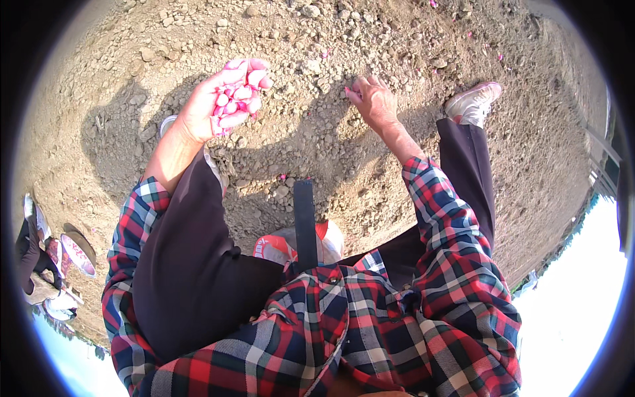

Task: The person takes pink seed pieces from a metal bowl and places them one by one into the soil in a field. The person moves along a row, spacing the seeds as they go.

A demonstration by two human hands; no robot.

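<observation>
My left hand (213,101) is palm up over the soil, its fingers curled around a heap of pink-coated seeds or cloves (238,101); their exact kind is hard to tell. To the right, my right hand (374,101) reaches down to the cloddy ground with the palm turned away. A small pink piece (347,92) shows at its thumb and fingertips, pinched between them. Scattered pink bits lie on the soil, one (283,177) below and between my hands, another (325,53) above them.
Dry soil with stones (311,11) spreads around me. My shoe (474,104) is at the right. A red and white bag (278,248) and a dark strap (305,223) are near my lap. At far left, another person (37,258) is beside a basin (78,255) holding pink pieces.
</observation>
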